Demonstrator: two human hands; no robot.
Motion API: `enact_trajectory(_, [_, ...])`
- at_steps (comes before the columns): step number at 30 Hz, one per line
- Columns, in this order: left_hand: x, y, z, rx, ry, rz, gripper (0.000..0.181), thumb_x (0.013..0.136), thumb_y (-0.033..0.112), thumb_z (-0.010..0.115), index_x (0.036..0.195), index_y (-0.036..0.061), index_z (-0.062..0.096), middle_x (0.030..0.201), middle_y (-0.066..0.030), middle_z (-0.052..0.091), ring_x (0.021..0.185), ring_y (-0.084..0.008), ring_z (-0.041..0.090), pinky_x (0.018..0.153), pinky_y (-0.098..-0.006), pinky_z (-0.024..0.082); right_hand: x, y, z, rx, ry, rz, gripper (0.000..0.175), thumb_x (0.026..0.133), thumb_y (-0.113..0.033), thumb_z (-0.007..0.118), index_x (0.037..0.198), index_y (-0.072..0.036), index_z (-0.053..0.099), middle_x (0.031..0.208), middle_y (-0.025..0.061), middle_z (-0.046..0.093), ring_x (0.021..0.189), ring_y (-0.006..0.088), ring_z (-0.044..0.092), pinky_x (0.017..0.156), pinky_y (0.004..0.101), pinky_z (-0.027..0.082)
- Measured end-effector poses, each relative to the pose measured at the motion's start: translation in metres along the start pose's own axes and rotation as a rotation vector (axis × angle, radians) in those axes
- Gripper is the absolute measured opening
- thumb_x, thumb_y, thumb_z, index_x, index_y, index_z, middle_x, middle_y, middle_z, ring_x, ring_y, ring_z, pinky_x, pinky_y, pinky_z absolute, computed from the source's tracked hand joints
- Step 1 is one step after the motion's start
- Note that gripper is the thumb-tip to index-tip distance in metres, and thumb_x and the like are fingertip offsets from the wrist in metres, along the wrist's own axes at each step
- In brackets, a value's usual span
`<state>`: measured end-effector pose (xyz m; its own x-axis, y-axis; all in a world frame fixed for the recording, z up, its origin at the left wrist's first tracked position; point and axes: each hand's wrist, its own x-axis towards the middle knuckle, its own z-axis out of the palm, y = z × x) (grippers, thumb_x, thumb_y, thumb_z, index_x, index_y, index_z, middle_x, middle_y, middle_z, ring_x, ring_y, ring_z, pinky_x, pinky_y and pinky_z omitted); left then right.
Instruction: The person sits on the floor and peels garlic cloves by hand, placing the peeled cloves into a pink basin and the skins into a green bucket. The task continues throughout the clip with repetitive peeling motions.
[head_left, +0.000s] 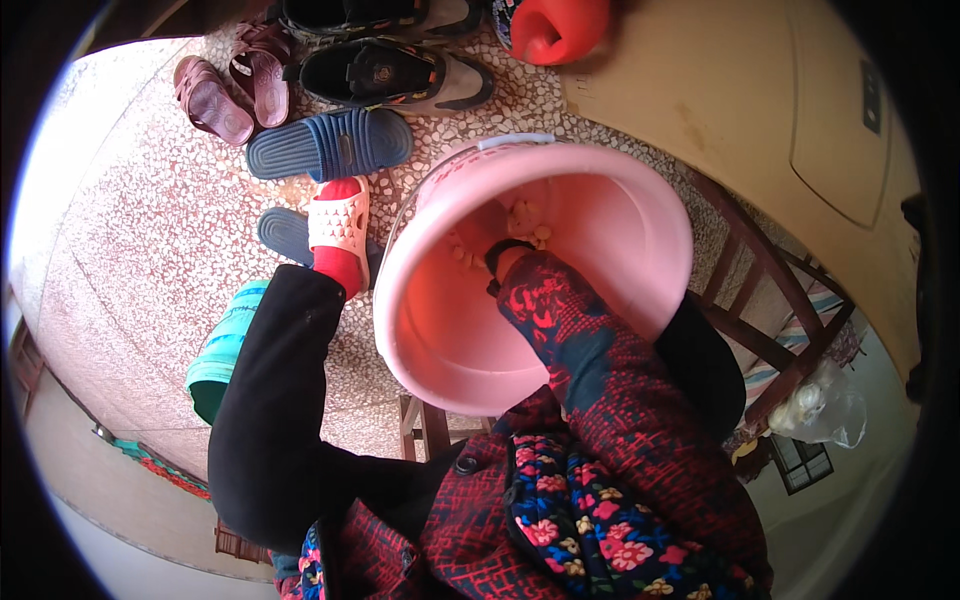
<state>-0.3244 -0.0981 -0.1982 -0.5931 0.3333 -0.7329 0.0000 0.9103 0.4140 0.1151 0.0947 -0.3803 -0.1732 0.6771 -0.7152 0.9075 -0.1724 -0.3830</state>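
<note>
A large pink plastic bucket (652, 210) with a wire handle stands tilted towards me between my legs. Down inside it reaches my right hand (486, 223), a dark band around its wrist. Small pale pieces (525, 217), too blurred to name, lie at the bottom around the hand. Reddish shade inside the bucket blurs my fingers, so whether they grip anything is unclear. My left hand is out of view.
Left of my leg is a turquoise bucket (232, 330). Beyond the pink bucket are a blue slipper (330, 146), black-and-grey shoes (390, 75), mauve sandals (214, 105) and a red container (562, 30). A tan cabinet (697, 82) and wooden frame (757, 262) flank the right side.
</note>
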Motion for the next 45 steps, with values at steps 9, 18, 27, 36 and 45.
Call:
enact_trajectory(9, [-0.009, 0.011, -0.011, -0.285, 0.021, 0.171, 0.019, 0.091, 0.012, 0.054, 0.105, 0.0016, 0.058, 0.097, -0.0097, 0.062, 0.089, -0.0186, 0.061, 0.074, -0.0299, 0.050, -0.072, -0.007, -0.122, 0.460, 0.127, -0.071, 0.013, 0.087, -0.012, 0.050, 0.096, -0.008, 0.059, 0.073, 0.0101, 0.061, 0.060, 0.0200, 0.059, 0.057, 0.0350, 0.048])
enact_trajectory(18, [-0.171, 0.133, -0.042, -0.672, -0.030, 0.597, 0.026, 0.092, 0.013, 0.053, 0.116, 0.0018, 0.054, 0.108, -0.0098, 0.061, 0.096, -0.0191, 0.061, 0.078, -0.0286, 0.051, -0.243, -0.058, -0.225, 0.978, -0.152, -0.186, 0.028, 0.095, -0.020, 0.045, 0.118, -0.004, 0.049, 0.073, 0.0005, 0.055, 0.051, 0.0046, 0.047, 0.046, 0.0169, 0.039])
enact_trajectory(27, [-0.305, 0.179, 0.033, -0.259, -0.384, 1.061, 0.018, 0.086, -0.004, 0.053, 0.103, -0.0018, 0.058, 0.096, -0.0088, 0.062, 0.087, -0.0171, 0.061, 0.079, -0.0262, 0.048, -0.311, -0.063, -0.216, 1.604, -0.436, -0.564, 0.031, 0.095, -0.027, 0.049, 0.113, -0.003, 0.053, 0.070, 0.0041, 0.055, 0.052, 0.0087, 0.048, 0.043, 0.0198, 0.040])
enact_trajectory(36, [-0.272, 0.175, 0.027, 0.293, 0.027, 1.399, 0.050, 0.082, 0.018, 0.059, 0.127, 0.0021, 0.045, 0.130, -0.0224, 0.043, 0.120, -0.0384, 0.042, 0.100, -0.0434, 0.033, -0.248, -0.057, -0.212, 1.340, -0.246, -0.301, 0.039, 0.089, -0.040, 0.055, 0.102, -0.003, 0.057, 0.075, 0.0064, 0.059, 0.053, 0.0094, 0.053, 0.043, 0.0191, 0.043])
enact_trajectory(45, [-0.236, 0.163, -0.020, 0.728, -0.160, 1.373, 0.056, 0.086, 0.053, 0.046, 0.119, 0.0082, 0.050, 0.128, -0.0261, 0.044, 0.121, -0.0473, 0.039, 0.101, -0.0569, 0.025, -0.063, -0.014, -0.131, 0.558, -0.199, 0.123, 0.026, 0.093, -0.024, 0.042, 0.083, -0.005, 0.058, 0.064, 0.0094, 0.060, 0.043, 0.0177, 0.050, 0.043, 0.0314, 0.042])
